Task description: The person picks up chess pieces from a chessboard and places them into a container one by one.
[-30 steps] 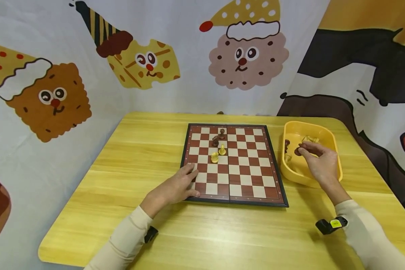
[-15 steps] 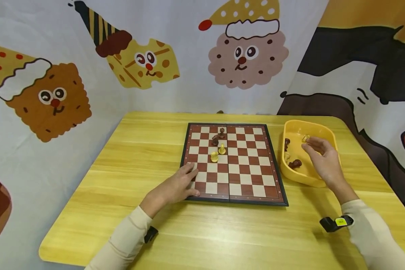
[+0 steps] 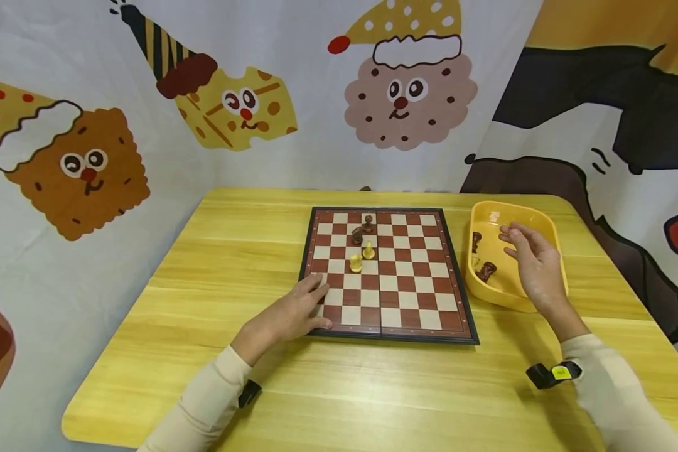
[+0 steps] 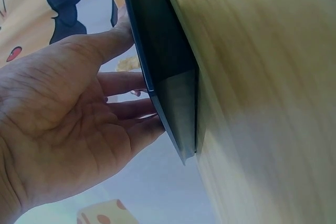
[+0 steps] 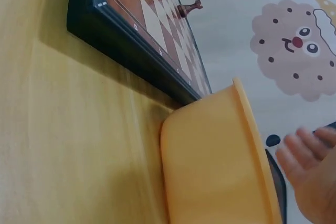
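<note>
My left hand [image 3: 294,311] rests on the left edge of the brown and white chessboard [image 3: 418,284]. In the left wrist view its fingers [image 4: 126,83] lie over the board's dark rim. Two dark chess pieces, one a knight [image 3: 357,236] and one behind it [image 3: 368,223], stand on the board's left half. Two pale yellow chess pieces [image 3: 355,263] stand nearer. My right hand [image 3: 539,267] hovers over the yellow bin [image 3: 474,295], fingers loosely spread, no piece showing between them. Dark chess pieces [image 3: 486,271] and a pale piece lie along the bin's left side; my hand hides part of it.
The board and bin sit on a yellow wood-grain table [image 3: 373,395], the bin close to the board's right side. Behind them hangs a white cloth [image 3: 316,166] printed with cartoon biscuits and cheese. Each wrist wears a small black camera [image 3: 545,375].
A dark chess piece pinched in my right hand was let go into the bin. The right hand stays over the bin, and a pale piece near its fingertips no longer shows. The left hand stayed put.
</note>
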Motion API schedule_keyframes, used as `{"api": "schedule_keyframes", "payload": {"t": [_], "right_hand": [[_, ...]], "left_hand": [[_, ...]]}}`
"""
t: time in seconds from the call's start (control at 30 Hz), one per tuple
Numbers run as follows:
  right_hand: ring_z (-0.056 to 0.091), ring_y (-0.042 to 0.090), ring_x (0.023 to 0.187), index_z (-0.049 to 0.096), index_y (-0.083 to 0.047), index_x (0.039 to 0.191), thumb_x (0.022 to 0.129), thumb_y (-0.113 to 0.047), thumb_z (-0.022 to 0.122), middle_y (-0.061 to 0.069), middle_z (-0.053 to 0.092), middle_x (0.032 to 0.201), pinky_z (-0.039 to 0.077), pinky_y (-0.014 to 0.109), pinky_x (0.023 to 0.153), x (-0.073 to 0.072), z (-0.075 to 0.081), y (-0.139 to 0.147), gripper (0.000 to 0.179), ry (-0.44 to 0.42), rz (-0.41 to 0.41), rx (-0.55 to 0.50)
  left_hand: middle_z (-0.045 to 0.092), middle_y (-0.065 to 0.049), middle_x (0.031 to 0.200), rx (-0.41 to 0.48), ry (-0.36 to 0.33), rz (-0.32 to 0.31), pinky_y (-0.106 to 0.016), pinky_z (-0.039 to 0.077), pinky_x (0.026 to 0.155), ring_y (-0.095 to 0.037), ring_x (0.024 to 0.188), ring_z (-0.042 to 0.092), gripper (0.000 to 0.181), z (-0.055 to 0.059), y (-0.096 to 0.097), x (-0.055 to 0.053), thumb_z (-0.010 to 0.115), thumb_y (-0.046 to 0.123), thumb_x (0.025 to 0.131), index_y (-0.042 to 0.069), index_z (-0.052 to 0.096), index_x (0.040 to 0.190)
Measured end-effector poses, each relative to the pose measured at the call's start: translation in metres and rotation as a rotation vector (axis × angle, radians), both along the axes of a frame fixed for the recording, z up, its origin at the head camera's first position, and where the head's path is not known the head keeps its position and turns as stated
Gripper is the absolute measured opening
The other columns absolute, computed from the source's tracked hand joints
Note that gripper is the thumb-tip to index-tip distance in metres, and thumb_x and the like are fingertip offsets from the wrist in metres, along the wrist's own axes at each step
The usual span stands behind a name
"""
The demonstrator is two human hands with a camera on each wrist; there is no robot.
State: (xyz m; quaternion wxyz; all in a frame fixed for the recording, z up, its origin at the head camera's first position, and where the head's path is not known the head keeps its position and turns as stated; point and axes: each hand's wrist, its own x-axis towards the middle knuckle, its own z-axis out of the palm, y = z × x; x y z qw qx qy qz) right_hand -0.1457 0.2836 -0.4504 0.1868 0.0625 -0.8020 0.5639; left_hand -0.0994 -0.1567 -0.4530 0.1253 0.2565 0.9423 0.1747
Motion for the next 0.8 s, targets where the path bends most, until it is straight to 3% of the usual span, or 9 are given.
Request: {"api": "schedule_keyframes", "payload": {"t": [0.2,0.37,0.43,0.67,0.8], "right_hand": [[0.064,0.012,0.112,0.056,0.009,0.137,0.105,-0.005,0.056,0.008,0.068,0.126,0.053,0.02,0.09,0.001,0.005,-0.011,0.035,0.104,0.209,-0.2],[0.064,0.017,0.114,0.057,0.004,0.139,0.103,0.0,0.057,0.012,0.067,0.128,0.053,0.02,0.092,0.003,0.007,-0.019,0.036,0.106,0.257,-0.234],[0.063,0.017,0.115,0.057,0.004,0.139,0.102,0.003,0.058,0.014,0.066,0.129,0.051,0.019,0.092,0.005,0.009,-0.023,0.037,0.102,0.256,-0.204],[0.061,0.015,0.114,0.059,0.001,0.138,0.101,-0.003,0.063,0.014,0.063,0.131,0.052,0.014,0.084,0.006,0.02,-0.044,0.038,0.07,0.221,0.091],[0.061,0.013,0.116,0.059,0.002,0.138,0.1,-0.003,0.065,0.021,0.063,0.13,0.049,0.015,0.093,0.003,0.021,-0.056,0.039,0.058,0.251,0.106]], "left_hand": [[0.021,-0.026,0.162,0.004,-0.004,0.002,-0.045,0.029,0.117,-0.038,0.15,0.021,0.08,0.0,-0.001,0.001,0.072,0.038,0.094,-0.006,0.04,0.152],[0.021,-0.026,0.163,-0.002,0.002,-0.002,-0.045,0.03,0.117,-0.038,0.149,0.022,0.08,0.001,0.0,0.001,0.072,0.038,0.094,-0.006,0.04,0.152],[0.021,-0.026,0.163,-0.006,0.005,-0.005,-0.044,0.03,0.117,-0.037,0.149,0.023,0.08,0.0,0.001,0.0,0.072,0.039,0.094,-0.006,0.04,0.152],[0.022,-0.026,0.162,-0.017,0.018,-0.005,-0.044,0.03,0.117,-0.037,0.149,0.023,0.081,-0.001,0.0,0.0,0.072,0.04,0.093,-0.006,0.04,0.152],[0.022,-0.026,0.162,-0.017,0.017,0.001,-0.044,0.031,0.117,-0.037,0.149,0.023,0.081,0.0,-0.001,0.001,0.072,0.039,0.094,-0.006,0.04,0.152]]}}
